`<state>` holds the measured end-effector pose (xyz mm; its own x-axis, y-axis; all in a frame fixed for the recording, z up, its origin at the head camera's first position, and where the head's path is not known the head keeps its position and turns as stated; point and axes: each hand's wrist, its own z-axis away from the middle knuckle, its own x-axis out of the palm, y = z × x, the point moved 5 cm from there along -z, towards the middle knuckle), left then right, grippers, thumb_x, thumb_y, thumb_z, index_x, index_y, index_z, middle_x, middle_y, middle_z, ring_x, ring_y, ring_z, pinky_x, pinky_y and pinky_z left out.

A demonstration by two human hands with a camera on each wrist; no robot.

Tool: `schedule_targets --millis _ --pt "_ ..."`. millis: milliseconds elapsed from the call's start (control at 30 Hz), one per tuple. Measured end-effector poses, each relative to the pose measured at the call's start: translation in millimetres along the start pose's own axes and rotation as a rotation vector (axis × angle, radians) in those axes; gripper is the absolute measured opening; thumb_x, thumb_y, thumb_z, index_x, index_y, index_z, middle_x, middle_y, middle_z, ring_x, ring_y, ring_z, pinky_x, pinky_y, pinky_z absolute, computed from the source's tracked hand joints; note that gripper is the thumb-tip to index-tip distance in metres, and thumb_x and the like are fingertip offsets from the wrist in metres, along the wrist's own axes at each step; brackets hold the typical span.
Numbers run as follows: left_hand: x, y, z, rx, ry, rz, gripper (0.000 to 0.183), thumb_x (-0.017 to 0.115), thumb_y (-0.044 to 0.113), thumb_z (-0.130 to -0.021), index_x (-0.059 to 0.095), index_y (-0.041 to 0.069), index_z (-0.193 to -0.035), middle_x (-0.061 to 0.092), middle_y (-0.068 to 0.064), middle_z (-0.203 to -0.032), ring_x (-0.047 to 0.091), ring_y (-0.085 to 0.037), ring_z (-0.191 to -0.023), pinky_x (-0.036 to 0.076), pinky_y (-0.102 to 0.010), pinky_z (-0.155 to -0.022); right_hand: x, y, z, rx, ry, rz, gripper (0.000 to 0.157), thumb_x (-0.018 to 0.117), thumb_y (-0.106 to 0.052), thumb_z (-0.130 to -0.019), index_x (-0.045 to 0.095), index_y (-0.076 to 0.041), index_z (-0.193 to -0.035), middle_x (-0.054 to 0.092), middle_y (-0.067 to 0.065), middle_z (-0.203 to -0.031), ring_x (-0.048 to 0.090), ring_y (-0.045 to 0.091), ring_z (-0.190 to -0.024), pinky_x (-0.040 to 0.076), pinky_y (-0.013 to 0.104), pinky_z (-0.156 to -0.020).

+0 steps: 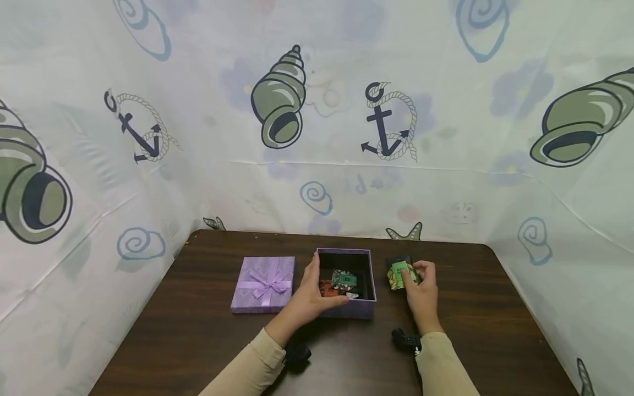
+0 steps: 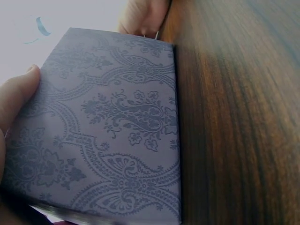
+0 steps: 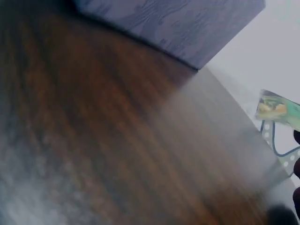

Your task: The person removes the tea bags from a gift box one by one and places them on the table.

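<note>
An uncovered purple gift box [image 1: 349,311] stands on the brown table, a dark green packet [image 1: 344,280] and a red packet [image 1: 328,289] inside it. My left hand [image 1: 312,294] holds the box at its front left corner, fingers along the left wall and thumb over the front rim. The box's patterned wall [image 2: 126,126] fills much of the left wrist view. To the right of the box, my right hand [image 1: 423,291] pinches a small green and yellow packet [image 1: 398,275]. Something black shows just behind that packet; its kind is unclear. In the right wrist view, the packet [image 3: 276,108] shows at the right edge.
Left of the box lies a lilac lid [image 1: 250,300] with a ribbon bow [image 1: 269,284]. Behind the table [image 1: 198,330] hangs a pale cloth [image 1: 342,192] printed with shells and anchors. Each wrist carries a black camera [image 1: 406,338].
</note>
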<state>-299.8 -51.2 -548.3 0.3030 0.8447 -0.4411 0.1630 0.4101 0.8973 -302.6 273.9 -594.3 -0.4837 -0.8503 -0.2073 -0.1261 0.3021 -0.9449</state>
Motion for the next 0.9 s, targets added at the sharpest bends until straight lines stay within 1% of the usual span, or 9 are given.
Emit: schedule_targets --millis 100,233,333,467,567,667,733,800,900 --pt "0.1 -0.3 -0.3 -0.001 0.0 -0.007 0.14 0.093 0.054 -0.083 -0.009 0.03 -0.176 0.0 -0.014 -0.185 0.011 -0.044 -0.17 0.025 -0.076 -0.127 -2.6 0.6 -0.6 -0.013 0.048 0.031 0.038 0.075 -0.023 -0.106 0.053 -0.007 -0.134 0.068 0.013 -0.103 0.059 0.007 -0.075 0.047 0.021 -0.065" --pt "0.2 0.1 -0.7 -0.001 0.001 -0.011 0.14 0.092 0.056 -0.083 -0.008 0.03 -0.176 0.001 -0.013 -0.185 0.012 -0.044 -0.169 0.025 -0.075 -0.127 -6.9 0.8 -1.4 -0.018 0.101 0.088 0.036 0.075 -0.024 -0.106 0.055 -0.009 -0.132 0.067 0.012 -0.104 0.059 0.014 -0.079 0.045 0.022 -0.068" --pt "0.1 -0.3 -0.8 -0.002 0.001 -0.012 0.14 0.092 0.056 -0.083 -0.008 0.029 -0.176 0.0 -0.012 -0.185 0.011 -0.043 -0.17 0.025 -0.075 -0.128 -7.7 1.2 -1.6 -0.024 0.104 0.128 0.033 0.075 -0.024 -0.106 0.056 -0.01 -0.13 0.065 0.011 -0.105 0.058 0.02 -0.081 0.044 0.024 -0.07" --pt "0.6 -1.4 -1.5 -0.003 -0.001 -0.014 0.139 0.092 0.055 -0.084 -0.009 0.03 -0.176 -0.001 -0.012 -0.185 0.01 -0.042 -0.17 0.024 -0.074 -0.128 -8.0 1.2 -2.1 -0.041 0.101 0.143 0.027 0.072 -0.021 -0.107 0.054 -0.007 -0.121 0.066 0.014 -0.112 0.057 0.027 -0.087 0.043 0.026 -0.075" --pt "0.9 -1.9 -1.7 -0.002 -0.002 -0.012 0.139 0.091 0.056 -0.084 -0.009 0.031 -0.176 -0.001 -0.012 -0.185 0.01 -0.042 -0.17 0.025 -0.075 -0.128 -7.5 1.6 -3.0 -0.05 0.099 0.177 0.021 0.071 -0.019 -0.108 0.058 -0.005 -0.115 0.07 0.017 -0.118 0.06 0.029 -0.093 0.045 0.032 -0.082" --pt "0.9 -2.7 -1.4 -0.004 -0.003 -0.007 0.139 0.092 0.057 -0.084 -0.01 0.031 -0.176 -0.001 -0.011 -0.185 0.01 -0.042 -0.17 0.024 -0.075 -0.128 -5.7 3.4 -4.7 -0.041 0.077 0.242 0.016 0.072 -0.019 -0.107 0.07 -0.006 -0.117 0.075 0.021 -0.122 0.067 0.035 -0.102 0.05 0.044 -0.089" --pt "0.7 -2.4 -0.4 -0.003 -0.003 -0.008 0.14 0.092 0.057 -0.083 -0.01 0.031 -0.176 -0.001 -0.011 -0.185 0.01 -0.042 -0.17 0.024 -0.075 -0.128 -4.4 4.2 -5.1 -0.027 0.046 0.279 0.021 0.072 -0.02 -0.107 0.074 -0.006 -0.122 0.076 0.024 -0.126 0.069 0.041 -0.109 0.052 0.053 -0.095" --pt "0.7 -3.1 -0.1 -0.006 -0.005 -0.009 0.141 0.092 0.058 -0.083 -0.011 0.031 -0.176 -0.001 -0.011 -0.185 0.01 -0.042 -0.17 0.024 -0.075 -0.128 -3.1 4.7 -5.7 -0.009 0.013 0.3 0.025 0.073 -0.022 -0.106 0.076 -0.007 -0.126 0.075 0.026 -0.129 0.067 0.046 -0.117 0.051 0.06 -0.101" --pt "0.6 -3.4 0.1 -0.01 -0.004 -0.008 0.141 0.092 0.059 -0.082 -0.01 0.032 -0.176 -0.001 -0.01 -0.185 0.01 -0.042 -0.17 0.024 -0.075 -0.128 -1.4 4.6 -6.5 0.013 -0.038 0.332 0.034 0.077 -0.025 -0.104 0.075 -0.007 -0.133 0.073 0.027 -0.135 0.062 0.048 -0.124 0.048 0.064 -0.107"
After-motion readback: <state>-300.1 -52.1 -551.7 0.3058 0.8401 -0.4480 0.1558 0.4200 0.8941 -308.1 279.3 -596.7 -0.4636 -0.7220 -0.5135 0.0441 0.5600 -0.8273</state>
